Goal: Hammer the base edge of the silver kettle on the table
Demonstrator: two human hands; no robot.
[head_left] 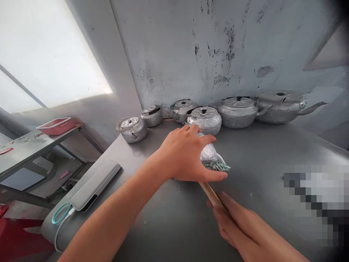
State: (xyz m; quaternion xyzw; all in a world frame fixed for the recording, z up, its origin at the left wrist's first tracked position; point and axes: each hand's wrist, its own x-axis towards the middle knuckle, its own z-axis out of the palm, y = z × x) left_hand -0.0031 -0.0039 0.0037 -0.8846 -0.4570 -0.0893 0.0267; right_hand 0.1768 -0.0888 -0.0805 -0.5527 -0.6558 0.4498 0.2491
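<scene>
My left hand (185, 156) curves over a rounded, silvery, crinkled object (208, 152), thumb and fingers apart around it. Along the near edge of this object runs a green-and-white speckled band (216, 166). Its far side lies under my palm, so I cannot make out its kind. Below the left hand a thin wooden stick (209, 191) slants down to the right. My right hand (229, 218) is closed around the lower part of that stick. The stick's upper end is hidden behind the left hand; whether it joins the silvery object cannot be seen.
Several dented metal kettles stand along the wall, including a small one (133, 130), a middle one (205, 120) and a large one (280, 107). A grey power bank (95, 185) with a cable lies on the grey table (163, 225). A pink container (57, 126) sits on a side table.
</scene>
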